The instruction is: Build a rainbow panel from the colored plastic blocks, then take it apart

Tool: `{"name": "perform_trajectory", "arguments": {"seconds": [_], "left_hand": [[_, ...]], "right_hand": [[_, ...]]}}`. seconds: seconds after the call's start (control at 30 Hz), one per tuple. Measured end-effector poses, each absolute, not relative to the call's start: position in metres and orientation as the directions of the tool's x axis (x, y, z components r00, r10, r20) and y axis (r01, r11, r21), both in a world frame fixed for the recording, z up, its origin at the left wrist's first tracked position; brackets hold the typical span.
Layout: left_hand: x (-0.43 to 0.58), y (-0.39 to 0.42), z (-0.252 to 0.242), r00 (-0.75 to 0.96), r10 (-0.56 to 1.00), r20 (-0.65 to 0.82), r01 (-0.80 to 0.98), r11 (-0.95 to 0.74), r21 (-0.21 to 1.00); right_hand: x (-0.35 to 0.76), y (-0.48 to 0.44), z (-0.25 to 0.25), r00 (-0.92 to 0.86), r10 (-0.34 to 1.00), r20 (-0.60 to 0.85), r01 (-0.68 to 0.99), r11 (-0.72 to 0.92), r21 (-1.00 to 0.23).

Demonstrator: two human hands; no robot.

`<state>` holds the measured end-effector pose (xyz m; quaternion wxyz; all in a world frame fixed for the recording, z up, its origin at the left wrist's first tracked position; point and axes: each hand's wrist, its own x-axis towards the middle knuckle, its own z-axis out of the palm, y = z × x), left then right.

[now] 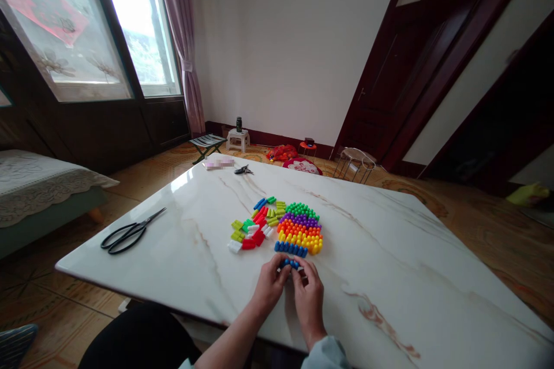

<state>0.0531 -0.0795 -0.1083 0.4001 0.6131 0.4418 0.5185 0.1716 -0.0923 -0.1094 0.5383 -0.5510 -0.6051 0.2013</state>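
My left hand [268, 283] and my right hand [310, 291] are together near the front of the table. Their fingertips pinch a short row of blue plastic pegs [291, 263], which the fingers partly cover. Just beyond them lies a longer row of blue pegs [291, 249]. Behind it, rows of yellow pegs [303, 238], orange pegs [300, 228], purple pegs [299, 219] and green pegs [302, 210] sit close together. Loose red pieces [258, 236], white pieces [235, 247] and lime-green pieces [237, 225] are scattered to the left.
Black-handled scissors [130, 234] lie on the left of the marble-patterned table [190, 259]. Dark pliers or clippers [243, 170] and a pinkish packet [219, 164] rest by the far edge. A folding stool [208, 142] and a white stool [238, 139] stand beyond.
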Motion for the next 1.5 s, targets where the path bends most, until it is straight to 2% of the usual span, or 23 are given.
{"name": "perform_trajectory", "arguments": {"seconds": [0.2,0.3,0.43,0.73,1.0,1.07,1.13,1.23,1.33,1.5], "left_hand": [[0.055,-0.080,-0.110,0.057,0.960,0.276,0.185,-0.282,0.942],[0.055,-0.080,-0.110,0.028,0.960,0.279,0.192,-0.279,0.941],[0.055,-0.080,-0.109,0.028,0.959,0.283,0.223,-0.282,0.933],[0.055,-0.078,-0.111,0.015,0.960,0.279,0.229,-0.275,0.934],[0.056,-0.075,-0.120,0.001,0.957,0.289,0.207,-0.283,0.936],[0.057,-0.075,-0.119,0.000,0.958,0.286,0.201,-0.281,0.939],[0.057,-0.076,-0.118,-0.012,0.960,0.278,0.187,-0.271,0.944],[0.056,-0.078,-0.114,-0.059,0.959,0.278,0.163,-0.266,0.950],[0.056,-0.083,-0.111,-0.057,0.946,0.318,0.213,-0.300,0.930],[0.055,-0.089,-0.103,0.058,0.924,0.378,0.369,-0.372,0.852]], "right_hand": [[0.194,-0.091,-0.120,0.269,0.874,0.404,0.479,0.242,-0.844],[0.218,-0.083,-0.123,0.387,0.831,0.400,0.540,0.148,-0.829],[0.244,-0.067,-0.122,0.399,0.818,0.414,0.621,0.091,-0.779],[0.235,-0.050,-0.119,0.361,0.847,0.391,0.595,0.114,-0.796],[0.225,-0.068,-0.117,0.417,0.777,0.471,0.644,0.113,-0.757],[0.217,-0.074,-0.113,0.328,0.836,0.440,0.665,0.128,-0.736],[0.207,-0.079,-0.110,0.124,0.913,0.389,0.713,0.191,-0.675],[0.194,-0.083,-0.108,-0.125,0.942,0.312,0.839,0.268,-0.473],[0.188,-0.085,-0.109,-0.168,0.941,0.295,0.918,0.258,-0.300],[0.184,-0.088,-0.108,-0.200,0.941,0.273,0.926,0.273,-0.261]]}}
